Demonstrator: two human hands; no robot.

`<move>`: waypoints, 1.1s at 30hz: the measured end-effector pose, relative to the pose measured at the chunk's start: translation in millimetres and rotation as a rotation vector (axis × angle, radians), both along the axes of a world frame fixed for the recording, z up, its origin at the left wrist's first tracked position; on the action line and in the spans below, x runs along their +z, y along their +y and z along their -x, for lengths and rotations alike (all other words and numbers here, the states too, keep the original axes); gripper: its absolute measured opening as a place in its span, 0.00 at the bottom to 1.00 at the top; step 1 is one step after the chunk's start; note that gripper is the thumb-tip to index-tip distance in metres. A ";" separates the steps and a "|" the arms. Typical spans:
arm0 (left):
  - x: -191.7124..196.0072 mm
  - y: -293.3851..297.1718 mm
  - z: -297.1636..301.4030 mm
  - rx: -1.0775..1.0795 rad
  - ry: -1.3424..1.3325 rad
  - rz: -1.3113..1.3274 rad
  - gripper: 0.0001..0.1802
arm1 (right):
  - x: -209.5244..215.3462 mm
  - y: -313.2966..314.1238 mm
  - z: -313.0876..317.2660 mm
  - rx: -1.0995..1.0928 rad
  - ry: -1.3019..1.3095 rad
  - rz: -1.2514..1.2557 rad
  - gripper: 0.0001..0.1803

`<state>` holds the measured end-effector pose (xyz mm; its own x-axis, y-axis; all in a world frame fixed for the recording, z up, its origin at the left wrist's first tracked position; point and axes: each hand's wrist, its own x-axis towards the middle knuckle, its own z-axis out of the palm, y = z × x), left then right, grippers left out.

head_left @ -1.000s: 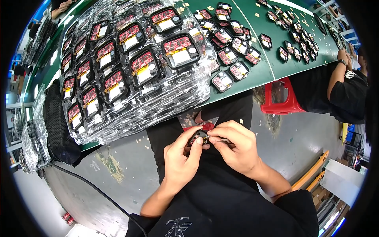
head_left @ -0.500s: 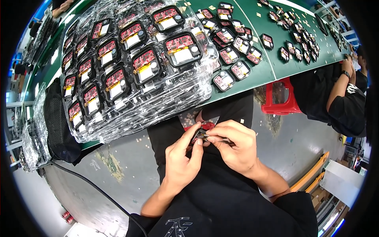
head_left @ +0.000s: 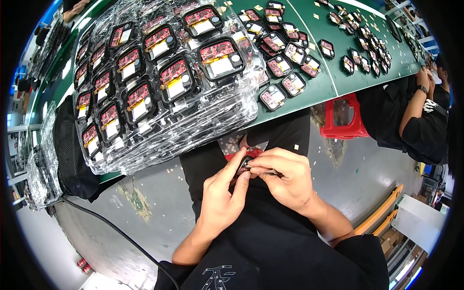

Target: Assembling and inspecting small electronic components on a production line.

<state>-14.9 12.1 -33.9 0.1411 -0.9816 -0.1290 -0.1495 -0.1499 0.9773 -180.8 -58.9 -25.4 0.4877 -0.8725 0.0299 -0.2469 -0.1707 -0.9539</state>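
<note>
Over my lap, my left hand is closed on a small black device housing, held tilted between thumb and fingers. A bit of red board shows inside it. My right hand pinches a slim dark tool whose back end sticks out past the fingers. Its tip is hidden at the housing, where the right fingertips press close, so I cannot tell what it touches. In front of me, a stack of clear plastic trays carries many like housings with red boards and white batteries.
Loose housings lie on the green table right of the trays, with more farther off. A red stool stands beside a co-worker at the right. A black cable crosses the lower left. Small pale scraps litter the floor.
My right fingertips have shifted slightly left, closer over the housing. The housing has turned a little and shows less of its inside. The trays and loose housings stay in place.
</note>
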 end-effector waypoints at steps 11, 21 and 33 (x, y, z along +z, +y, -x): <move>-3.3 0.6 -0.6 -0.016 0.057 -0.006 0.27 | 1.3 -1.1 -2.6 -0.054 0.013 -0.065 0.13; 2.0 -1.0 2.1 -0.100 -0.145 0.077 0.37 | 10.1 -13.3 1.0 0.051 0.119 -0.107 0.10; 10.9 -5.0 11.5 -0.068 0.397 0.022 0.42 | 30.1 -78.9 26.5 -0.329 0.087 0.109 0.08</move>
<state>-26.4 7.0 -23.0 0.0196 -0.9901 -0.1389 0.2315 -0.1307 0.9640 -207.3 -137.9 4.7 0.1861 -0.9772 0.1025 -0.3852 -0.1685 -0.9073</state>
